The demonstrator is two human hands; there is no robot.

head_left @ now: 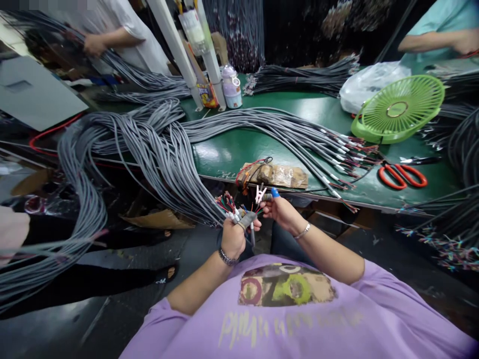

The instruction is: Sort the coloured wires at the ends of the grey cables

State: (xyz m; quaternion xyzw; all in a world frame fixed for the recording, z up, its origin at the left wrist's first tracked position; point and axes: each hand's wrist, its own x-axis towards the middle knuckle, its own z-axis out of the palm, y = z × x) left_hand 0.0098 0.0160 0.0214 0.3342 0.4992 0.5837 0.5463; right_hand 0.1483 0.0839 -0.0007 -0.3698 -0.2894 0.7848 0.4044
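In the head view, you are sitting at the near edge of the green table (220, 149), keeping both hands just off that edge, above your lap. Green surface is showing between the taped wooden block (288, 175) near you and the spread cables (284, 130) behind it; scissors (401, 174) and a green fan (400, 109) are bounding the right side. At the far side, a lidded bottle (232, 89) and a white plastic bag (370, 85) are standing apart, both hiding what they contain, and an orange packet (207, 95) is leaning by the posts. Your left hand (234, 237) is closing around cable ends (235, 215) of the grey bundle (170, 162), which is draping over the table's edge from the far left; its long axis is running from far left to near right, and coloured wires are fanning from the ends, some pointing far, some right. Your right hand (279, 212) is curling its fingers narrowly beside those right-pointing wires, one finger wearing a blue cover (275, 192); you cannot tell whether it is gripping any. Farther left, a co-worker's hand (94, 45) is holding other cables.
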